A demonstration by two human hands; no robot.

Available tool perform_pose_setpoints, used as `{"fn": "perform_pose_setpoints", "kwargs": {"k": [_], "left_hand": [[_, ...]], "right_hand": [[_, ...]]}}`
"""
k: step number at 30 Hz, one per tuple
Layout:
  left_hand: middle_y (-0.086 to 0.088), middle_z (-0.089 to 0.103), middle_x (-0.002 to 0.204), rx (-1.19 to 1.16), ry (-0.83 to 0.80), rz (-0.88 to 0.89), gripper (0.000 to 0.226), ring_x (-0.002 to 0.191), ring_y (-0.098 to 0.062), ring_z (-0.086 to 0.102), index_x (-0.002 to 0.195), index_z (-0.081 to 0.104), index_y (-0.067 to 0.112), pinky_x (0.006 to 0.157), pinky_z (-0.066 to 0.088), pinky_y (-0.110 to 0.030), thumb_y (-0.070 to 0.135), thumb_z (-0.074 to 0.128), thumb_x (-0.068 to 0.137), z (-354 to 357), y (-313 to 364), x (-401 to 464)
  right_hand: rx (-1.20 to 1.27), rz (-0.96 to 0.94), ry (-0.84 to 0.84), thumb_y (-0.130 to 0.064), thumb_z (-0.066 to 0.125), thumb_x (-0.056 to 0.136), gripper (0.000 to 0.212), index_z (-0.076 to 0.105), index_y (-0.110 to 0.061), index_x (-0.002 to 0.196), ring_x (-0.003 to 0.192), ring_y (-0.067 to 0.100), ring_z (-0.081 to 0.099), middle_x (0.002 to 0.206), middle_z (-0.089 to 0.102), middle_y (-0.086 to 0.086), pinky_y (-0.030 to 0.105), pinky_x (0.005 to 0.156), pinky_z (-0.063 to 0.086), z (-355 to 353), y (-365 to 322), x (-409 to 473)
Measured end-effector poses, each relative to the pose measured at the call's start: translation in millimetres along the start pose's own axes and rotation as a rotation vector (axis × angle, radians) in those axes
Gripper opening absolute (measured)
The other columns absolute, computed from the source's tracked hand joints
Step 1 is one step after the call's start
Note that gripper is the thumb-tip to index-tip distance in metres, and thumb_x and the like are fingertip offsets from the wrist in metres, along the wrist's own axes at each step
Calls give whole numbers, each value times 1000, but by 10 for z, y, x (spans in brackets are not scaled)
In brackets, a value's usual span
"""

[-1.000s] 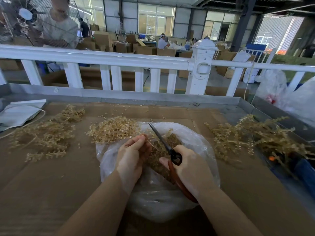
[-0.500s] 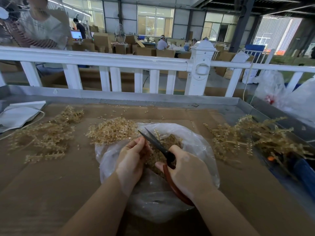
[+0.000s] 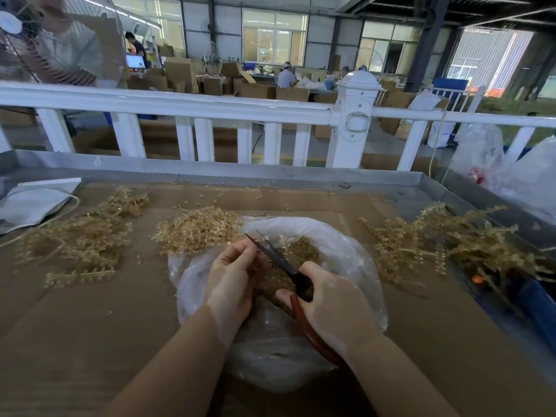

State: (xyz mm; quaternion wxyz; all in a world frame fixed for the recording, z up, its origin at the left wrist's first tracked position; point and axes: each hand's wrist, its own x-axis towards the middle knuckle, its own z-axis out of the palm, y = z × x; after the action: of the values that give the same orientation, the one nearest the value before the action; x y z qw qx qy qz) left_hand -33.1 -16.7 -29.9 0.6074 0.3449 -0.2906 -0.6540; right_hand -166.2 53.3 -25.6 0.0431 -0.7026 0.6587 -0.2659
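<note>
- L hand (image 3: 231, 278) pinching sprig (image 3: 281, 239) over bag (image 3: 346, 251), to drop cut bits in.
- R hand (image 3: 331, 305) gripping scissors (image 3: 279, 263), blades parted for snip.
- Uncut pile (image 3: 436, 245) kept rt of bag.

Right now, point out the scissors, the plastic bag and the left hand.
scissors (image 3: 278, 260), head view, dark blade.
plastic bag (image 3: 349, 257), head view, bare right wall.
left hand (image 3: 231, 281), head view, back of hand.

I've got a white railing (image 3: 210, 108) running across behind the counter (image 3: 90, 326), with a fan (image 3: 45, 40) at far left. A heap of tan plastic sprigs (image 3: 81, 239) lies left, a bigger tangle (image 3: 451, 245) right. That white folded thing (image 3: 33, 203), possibly a paper bag, sits at the left edge. Cartons (image 3: 180, 70) are stacked beyond.
</note>
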Motion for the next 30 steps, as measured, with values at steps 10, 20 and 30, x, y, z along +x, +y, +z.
{"fn": "perform_pose_setpoints", "kwargs": {"k": [10, 20, 30], "left_hand": [[-7, 63, 76, 125, -56, 79, 25, 66, -15, 58, 89, 68, 12, 63, 50, -23, -5, 50, 91, -17, -20, -18], [-3, 67, 68, 53, -78, -17, 26, 63, -15, 63, 77, 65, 9, 57, 53, -21, -12, 51, 84, -57, 4, 4], [-6, 63, 75, 27, -68, -71, 24, 65, -13, 65, 82, 58, 7, 55, 55, -21, -14, 48, 86, -39, 20, 6]], "right_hand": [[27, 10, -6, -64, 56, 81, 30, 47, -36, 90, 71, 3, 47, 73, 51, -16, 10, 56, 28, -10, 13, -5], [95, 53, -45, -63, 58, 81, 33, 45, -33, 79, 65, 0, 47, 67, 49, -14, 14, 55, 30, -16, 11, 27], [63, 21, -24, -63, 57, 81, 32, 45, -34, 84, 68, 4, 49, 68, 50, -14, 19, 57, 33, -30, 25, -9]]}}
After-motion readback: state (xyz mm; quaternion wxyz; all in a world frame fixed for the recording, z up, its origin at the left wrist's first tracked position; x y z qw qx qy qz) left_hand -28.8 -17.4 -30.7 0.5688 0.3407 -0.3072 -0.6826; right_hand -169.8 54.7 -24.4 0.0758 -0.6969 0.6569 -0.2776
